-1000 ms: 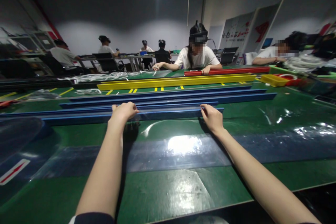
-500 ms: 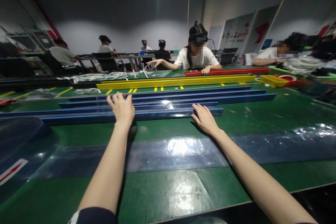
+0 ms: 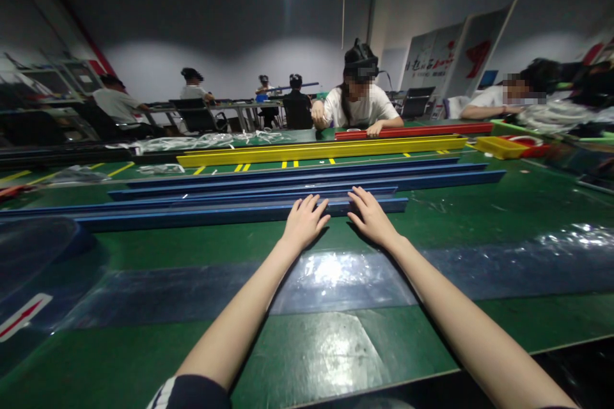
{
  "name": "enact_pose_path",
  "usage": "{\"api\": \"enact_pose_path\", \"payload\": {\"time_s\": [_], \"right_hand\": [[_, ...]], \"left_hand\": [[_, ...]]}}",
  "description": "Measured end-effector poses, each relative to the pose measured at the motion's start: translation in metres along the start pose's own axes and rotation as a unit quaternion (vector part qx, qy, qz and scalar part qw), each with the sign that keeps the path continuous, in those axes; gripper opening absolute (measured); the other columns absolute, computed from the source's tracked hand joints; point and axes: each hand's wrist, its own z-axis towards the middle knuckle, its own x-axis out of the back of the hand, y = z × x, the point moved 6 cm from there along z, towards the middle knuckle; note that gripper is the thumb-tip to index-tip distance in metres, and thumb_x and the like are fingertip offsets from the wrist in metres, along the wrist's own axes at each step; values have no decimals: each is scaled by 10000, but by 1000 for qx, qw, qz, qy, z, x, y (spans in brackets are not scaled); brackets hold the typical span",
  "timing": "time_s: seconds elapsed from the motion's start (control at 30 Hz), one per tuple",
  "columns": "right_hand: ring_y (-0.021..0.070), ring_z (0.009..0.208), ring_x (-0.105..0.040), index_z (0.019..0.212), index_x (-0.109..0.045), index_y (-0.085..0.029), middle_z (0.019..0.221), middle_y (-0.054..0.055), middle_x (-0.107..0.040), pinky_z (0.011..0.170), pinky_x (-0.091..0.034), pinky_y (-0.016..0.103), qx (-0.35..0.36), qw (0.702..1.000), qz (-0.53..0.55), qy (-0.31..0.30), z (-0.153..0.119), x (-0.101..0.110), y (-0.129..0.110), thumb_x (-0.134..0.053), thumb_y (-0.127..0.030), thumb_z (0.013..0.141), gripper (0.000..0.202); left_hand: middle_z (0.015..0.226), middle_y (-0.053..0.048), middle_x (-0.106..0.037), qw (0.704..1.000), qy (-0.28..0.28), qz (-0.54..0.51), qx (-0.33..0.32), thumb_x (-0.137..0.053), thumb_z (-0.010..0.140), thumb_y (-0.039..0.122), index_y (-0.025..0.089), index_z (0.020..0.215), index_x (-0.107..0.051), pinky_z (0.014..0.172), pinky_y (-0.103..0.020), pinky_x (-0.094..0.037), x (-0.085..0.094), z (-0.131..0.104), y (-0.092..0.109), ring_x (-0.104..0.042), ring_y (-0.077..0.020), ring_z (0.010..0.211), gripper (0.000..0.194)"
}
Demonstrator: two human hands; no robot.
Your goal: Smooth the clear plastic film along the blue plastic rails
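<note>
Both the left hand [image 3: 303, 223] and right hand [image 3: 374, 218] rest on the near rail [image 3: 201, 215], fingers spread. This placement probably steadies it.

A dark navy sleeve [image 3: 199, 393] — white stripes [image 3: 165, 391] along one side — covers the left arm's visible end; left hand [image 3: 304, 223] and right hand [image 3: 373, 217] are bare.

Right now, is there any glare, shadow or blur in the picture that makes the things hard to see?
Head view: strong white glare hides part of the clear plastic strip; a softer shine lies on the green table; dark shadows edge both forearms; left hand, right hand and near blue rail read clearly enough; the far room looks dim and soft.
</note>
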Motion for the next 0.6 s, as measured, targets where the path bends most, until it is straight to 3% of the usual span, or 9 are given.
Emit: {"api": "enact_pose_path", "payload": {"time_s": [0.1,0.23,0.33,0.47,0.6], "right_hand": [[262,1250,-369,1256,-481,-119,1319,158,-460,1027,-283,440,-41,997,-44,46,-3,14,7,-422,-280,860,432],[274,1069,-472,1104,-572,-120,1141,155,-567,921,-332,422,-139,980,-94,105,-10,32,23,-439,-250,837,325],[277,959,-496,993,-608,-137,1014,147,-609,852,-337,424,-194,967,-115,116,-16,36,32,-423,-275,845,274],[264,957,-509,977,-621,-159,1003,121,-633,875,-325,421,-149,981,-114,58,-13,25,24,-409,-314,862,287],[252,1122,-470,1203,-532,-161,1218,120,-571,951,-315,424,-42,997,-65,-2,-10,12,6,-427,-334,860,399]], "left_hand": [[1354,-89,-477,1000,22,6,11,-354,915,397,237,1319,-450,1045,-426,-282,-5,-7,2,-384,-246,1276,445],[1317,-93,-514,995,56,9,79,-342,913,406,227,1251,-526,1048,-479,-254,-2,-12,-7,-398,-277,1256,424],[1271,-128,-546,989,78,13,128,-339,909,409,187,1190,-575,1043,-511,-240,2,-13,-12,-411,-301,1236,429],[1239,-164,-556,987,95,17,130,-345,905,399,146,1180,-573,1048,-513,-231,6,-13,-12,-415,-305,1230,438],[1276,-133,-533,997,74,1,32,-355,907,343,159,1245,-517,1065,-449,-244,4,-9,0,-411,-258,1245,418]]}}
